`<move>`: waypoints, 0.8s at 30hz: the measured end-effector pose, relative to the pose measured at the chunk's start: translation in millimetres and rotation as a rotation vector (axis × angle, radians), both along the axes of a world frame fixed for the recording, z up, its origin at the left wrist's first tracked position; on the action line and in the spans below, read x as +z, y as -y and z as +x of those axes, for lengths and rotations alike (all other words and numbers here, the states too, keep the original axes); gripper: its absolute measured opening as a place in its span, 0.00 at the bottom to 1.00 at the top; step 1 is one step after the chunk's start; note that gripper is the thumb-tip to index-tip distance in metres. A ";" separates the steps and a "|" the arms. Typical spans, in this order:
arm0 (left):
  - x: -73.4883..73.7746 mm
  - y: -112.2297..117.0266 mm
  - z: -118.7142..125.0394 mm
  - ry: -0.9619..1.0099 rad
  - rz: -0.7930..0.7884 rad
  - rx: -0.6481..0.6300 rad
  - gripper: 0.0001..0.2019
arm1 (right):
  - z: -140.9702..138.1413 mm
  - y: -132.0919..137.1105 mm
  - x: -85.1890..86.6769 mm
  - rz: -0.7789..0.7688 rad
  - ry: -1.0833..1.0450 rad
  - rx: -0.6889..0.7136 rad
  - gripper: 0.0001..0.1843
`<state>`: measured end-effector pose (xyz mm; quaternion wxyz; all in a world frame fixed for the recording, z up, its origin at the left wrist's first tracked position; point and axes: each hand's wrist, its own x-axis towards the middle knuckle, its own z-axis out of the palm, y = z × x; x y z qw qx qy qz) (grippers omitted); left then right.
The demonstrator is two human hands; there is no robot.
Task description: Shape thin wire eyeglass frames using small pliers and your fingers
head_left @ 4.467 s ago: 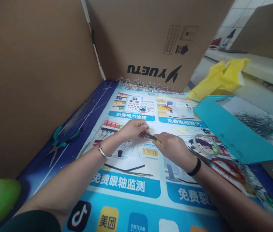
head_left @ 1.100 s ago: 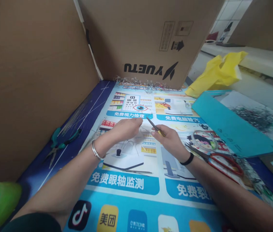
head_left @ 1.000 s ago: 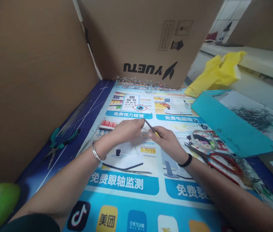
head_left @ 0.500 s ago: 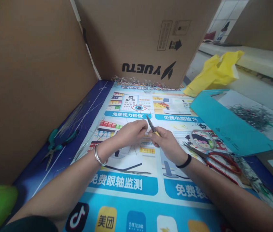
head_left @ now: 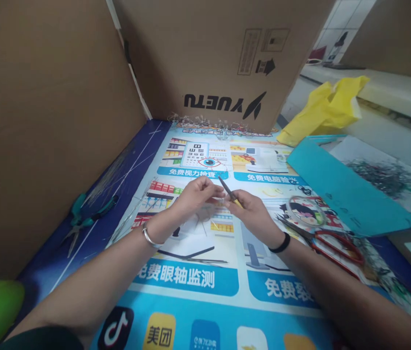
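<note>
In my right hand (head_left: 251, 211) is a slim tool (head_left: 230, 190) with a dark pointed metal tip and a yellow grip. Its tip points up and away to the left; whether it is tweezers or small pliers I cannot make out. My left hand (head_left: 198, 194) is close beside it, thumb and fingers drawn together near the right fingertips. Thin wire strands (head_left: 201, 221) hang below the left fingers, and what the fingertips pinch is too small to name. Both hands are above a printed blue and white sheet (head_left: 205, 289).
Teal-handled pliers (head_left: 81, 219) lie left, near loose wires (head_left: 109, 177). Red-handled scissors (head_left: 336, 245) and a clear ring-shaped roll (head_left: 305, 211) lie right. Beyond are a turquoise folder (head_left: 347, 194), a wire heap (head_left: 384, 176) and a yellow bag (head_left: 324, 109). Cardboard walls (head_left: 205, 53) enclose the left and back.
My left hand has shifted slightly left and up, and its fingers have loosened and spread a little. The right hand with the pointed tool has barely moved.
</note>
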<state>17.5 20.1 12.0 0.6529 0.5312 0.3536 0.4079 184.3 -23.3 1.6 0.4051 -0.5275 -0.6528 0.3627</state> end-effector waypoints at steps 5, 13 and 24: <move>1.4 -12.9 -11.3 0.087 -0.126 0.082 0.09 | 21.5 -14.2 -14.2 0.482 0.559 -0.128 0.11; 4.0 -18.6 -19.8 0.059 -0.155 0.091 0.07 | 26.6 -12.8 -4.9 0.861 1.106 -0.116 0.09; 4.7 -18.1 -20.3 0.009 -0.199 0.039 0.07 | 26.8 -10.1 -0.7 0.966 1.239 -0.077 0.08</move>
